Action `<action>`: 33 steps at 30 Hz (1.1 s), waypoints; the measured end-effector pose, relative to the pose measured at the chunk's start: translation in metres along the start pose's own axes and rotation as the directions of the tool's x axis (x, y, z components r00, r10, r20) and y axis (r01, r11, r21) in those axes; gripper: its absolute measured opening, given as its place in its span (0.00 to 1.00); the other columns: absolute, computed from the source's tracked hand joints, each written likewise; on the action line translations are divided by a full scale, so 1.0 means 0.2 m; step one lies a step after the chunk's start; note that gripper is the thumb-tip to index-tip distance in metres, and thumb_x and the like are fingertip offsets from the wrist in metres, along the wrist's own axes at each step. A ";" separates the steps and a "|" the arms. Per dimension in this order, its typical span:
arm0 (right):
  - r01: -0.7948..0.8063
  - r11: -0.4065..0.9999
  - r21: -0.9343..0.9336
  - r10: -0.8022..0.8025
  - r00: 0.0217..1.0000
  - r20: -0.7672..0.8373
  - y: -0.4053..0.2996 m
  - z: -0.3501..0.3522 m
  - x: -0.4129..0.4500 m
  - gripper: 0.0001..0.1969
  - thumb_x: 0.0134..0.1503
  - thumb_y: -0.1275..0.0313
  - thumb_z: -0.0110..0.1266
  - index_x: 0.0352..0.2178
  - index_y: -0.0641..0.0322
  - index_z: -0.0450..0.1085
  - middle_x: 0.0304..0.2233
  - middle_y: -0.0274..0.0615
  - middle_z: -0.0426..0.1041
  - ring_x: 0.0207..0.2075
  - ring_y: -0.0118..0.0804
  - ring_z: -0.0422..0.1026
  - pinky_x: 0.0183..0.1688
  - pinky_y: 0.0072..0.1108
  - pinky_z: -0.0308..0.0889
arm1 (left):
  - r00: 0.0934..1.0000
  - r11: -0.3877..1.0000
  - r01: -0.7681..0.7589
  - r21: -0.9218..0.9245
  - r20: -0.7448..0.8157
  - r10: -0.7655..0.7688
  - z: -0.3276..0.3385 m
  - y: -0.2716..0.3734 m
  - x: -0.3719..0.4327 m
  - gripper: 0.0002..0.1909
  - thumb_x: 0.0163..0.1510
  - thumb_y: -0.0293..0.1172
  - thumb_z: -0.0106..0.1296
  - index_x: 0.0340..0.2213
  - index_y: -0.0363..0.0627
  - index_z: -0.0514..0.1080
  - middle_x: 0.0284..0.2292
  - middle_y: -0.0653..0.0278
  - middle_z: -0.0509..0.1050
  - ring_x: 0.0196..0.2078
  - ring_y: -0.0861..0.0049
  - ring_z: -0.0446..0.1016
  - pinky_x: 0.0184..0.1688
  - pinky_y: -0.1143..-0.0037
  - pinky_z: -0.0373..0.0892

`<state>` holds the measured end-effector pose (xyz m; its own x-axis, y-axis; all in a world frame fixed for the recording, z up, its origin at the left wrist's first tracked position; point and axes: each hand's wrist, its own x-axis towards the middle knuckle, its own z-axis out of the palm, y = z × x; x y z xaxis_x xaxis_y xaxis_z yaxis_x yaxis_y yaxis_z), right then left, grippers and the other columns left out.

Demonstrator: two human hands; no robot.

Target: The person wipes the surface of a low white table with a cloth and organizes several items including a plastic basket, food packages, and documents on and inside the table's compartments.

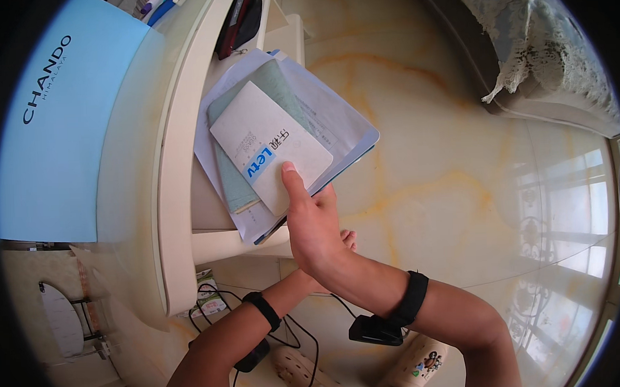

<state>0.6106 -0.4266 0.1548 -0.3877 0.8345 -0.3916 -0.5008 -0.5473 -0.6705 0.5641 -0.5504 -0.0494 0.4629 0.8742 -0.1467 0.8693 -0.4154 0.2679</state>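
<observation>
My right hand [313, 219] grips a stack of papers by its near edge, thumb on top. Uppermost is a small white booklet [256, 129] with printed writing and a blue label. Under it lies a pale green notebook [233, 186] with a cloth-like cover. Larger white sheets [348, 120] form the bottom, with a blue edge beneath. The stack is tilted above an open compartment, apparently a drawer [224, 242], of the cream table. My left hand [348, 239] is mostly hidden behind my right wrist; only some fingers show, and what they touch cannot be seen.
A light blue box or bag [77, 130] stands on the cream tabletop [135, 164]. A dark red and black case [237, 22] lies in the compartment's far end. Black cables [304, 332] hang by my forearms. A lace-covered seat [552, 88] stands at right, on the tiled floor [416, 154].
</observation>
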 end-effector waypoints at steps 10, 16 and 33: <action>0.080 0.997 0.018 -0.082 0.983 0.163 0.16 0.14 0.21 0.23 0.64 0.64 0.44 0.54 0.71 0.57 0.50 0.53 0.67 0.51 0.41 0.66 0.54 0.28 0.60 | 0.963 0.964 0.112 -0.243 0.265 -0.045 0.00 -0.02 0.00 0.50 0.57 0.59 0.37 0.62 0.29 0.33 0.65 0.43 0.29 0.68 0.51 0.31 0.68 0.62 0.33; 0.061 0.943 -0.327 0.010 0.977 0.211 0.21 0.08 0.23 0.24 0.60 0.61 0.49 0.51 0.70 0.62 0.45 0.57 0.63 0.43 0.48 0.65 0.50 0.30 0.62 | 0.995 1.000 -0.020 0.009 0.095 0.019 0.02 0.00 0.00 0.50 0.56 0.59 0.38 0.63 0.31 0.34 0.66 0.45 0.31 0.68 0.50 0.32 0.68 0.62 0.33; 0.092 0.921 -0.378 -0.046 0.991 0.129 -0.13 -0.05 0.32 0.30 0.52 0.58 0.61 0.47 0.72 0.60 0.35 0.43 0.71 0.34 0.31 0.70 0.38 0.21 0.67 | 0.945 0.999 0.037 -0.003 0.324 -0.034 -0.19 0.04 0.05 0.49 0.41 0.48 0.57 0.57 0.27 0.52 0.60 0.42 0.50 0.66 0.53 0.45 0.65 0.63 0.48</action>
<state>0.6059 -0.3583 0.1402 -0.4605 0.8437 -0.2758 -0.2042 -0.4031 -0.8921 0.5682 -0.5359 -0.0128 0.4642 0.7591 -0.4564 0.8853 -0.3822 0.2647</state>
